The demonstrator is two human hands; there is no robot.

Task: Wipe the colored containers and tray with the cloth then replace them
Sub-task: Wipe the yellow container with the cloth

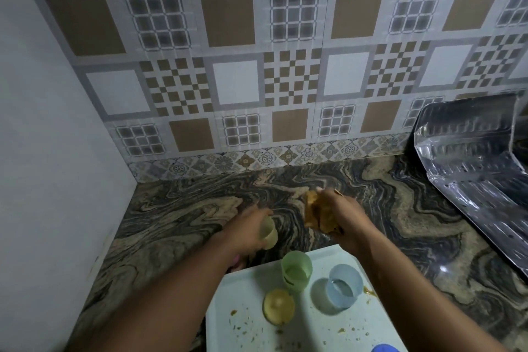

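Left grip (248,233) and right grip (345,217) sit just past crumb-strewn tray (245,303) carrying yellow cup (278,306), green cup (295,270), blue cup (344,286). Left wraps pale cup (268,233); right clutches orange cloth (314,213), over marbled worktop (177,208). Foil sheet (471,157) well right, against tiled wall (234,80).

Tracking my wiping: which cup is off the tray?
The pale cup in your left hand; the green cup, blue cup and yellow cup stand on the tray.

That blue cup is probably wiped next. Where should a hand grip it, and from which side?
Probably round the outer wall of the blue cup, from its right: it stands upright, open-topped; the green cup stands near its left, its right is free.
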